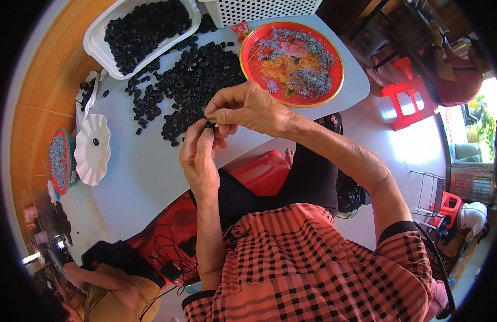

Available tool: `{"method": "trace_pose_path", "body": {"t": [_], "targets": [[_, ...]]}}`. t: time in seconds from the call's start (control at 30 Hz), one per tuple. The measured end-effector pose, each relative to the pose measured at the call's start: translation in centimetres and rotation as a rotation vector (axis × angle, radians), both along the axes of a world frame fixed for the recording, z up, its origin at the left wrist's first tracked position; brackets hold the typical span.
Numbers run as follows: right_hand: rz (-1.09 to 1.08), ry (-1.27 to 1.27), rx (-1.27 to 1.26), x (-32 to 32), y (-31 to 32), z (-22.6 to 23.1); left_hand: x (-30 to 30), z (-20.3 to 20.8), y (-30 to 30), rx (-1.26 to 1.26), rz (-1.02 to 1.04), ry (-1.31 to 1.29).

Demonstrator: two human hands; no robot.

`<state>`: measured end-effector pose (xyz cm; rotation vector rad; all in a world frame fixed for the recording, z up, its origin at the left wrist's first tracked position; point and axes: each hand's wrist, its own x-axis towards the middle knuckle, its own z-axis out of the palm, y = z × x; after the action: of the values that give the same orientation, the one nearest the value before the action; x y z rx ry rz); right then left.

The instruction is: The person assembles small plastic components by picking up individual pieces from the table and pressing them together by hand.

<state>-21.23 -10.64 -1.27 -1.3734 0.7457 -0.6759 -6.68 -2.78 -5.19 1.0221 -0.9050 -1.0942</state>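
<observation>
A small black plastic part (209,125) is pinched between the thumb and fingers of my left hand (200,161), above the table's near edge. My right hand (251,110) meets it there, thumb and forefinger pressed together at the top of the part. Whatever sits between those right fingertips is too small to make out. Just beyond my hands lies a loose pile of similar black parts (197,72). To the right of the pile is a round red tray (249,80) with a gold rim and flower print, holding many small silvery metal pieces (310,80).
A white tub (90,45) full of black parts stands at the far left, with a white perforated basket (264,12) beside it. A white scalloped dish (93,161) holds one black part. Left of it is a red-rimmed basket (71,161) of silvery pieces. Other people sit nearby.
</observation>
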Motion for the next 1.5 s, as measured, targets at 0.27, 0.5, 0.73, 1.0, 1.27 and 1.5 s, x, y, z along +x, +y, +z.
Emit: {"method": "trace_pose_path", "body": {"t": [0.27,0.5,0.73,1.0,1.27,1.5], "targets": [[-0.074,-0.093,-0.029,0.1,-0.1,-1.5,0.2,0.0,-0.3,0.004,-0.055,-0.099],[-0.06,0.065,-0.208,-0.6,-0.1,-1.3,0.3,0.1,-0.4,0.029,-0.049,-0.19],[-0.032,0.18,-0.311,-1.2,-0.3,-0.8,0.4,0.0,-0.2,0.083,-0.094,-0.261],[-0.055,0.19,-0.445,-1.8,-0.1,-1.1,-0.1,-0.2,-0.6,-0.022,-0.1,-0.475],[-0.01,0.167,-0.332,-2.0,-0.5,-1.4,0.0,-0.8,-0.9,-0.045,-0.089,-0.518],[-0.002,0.219,-0.397,-1.7,-0.7,-1.2,0.2,-1.3,-1.1,-0.062,-0.094,-0.485]]}}
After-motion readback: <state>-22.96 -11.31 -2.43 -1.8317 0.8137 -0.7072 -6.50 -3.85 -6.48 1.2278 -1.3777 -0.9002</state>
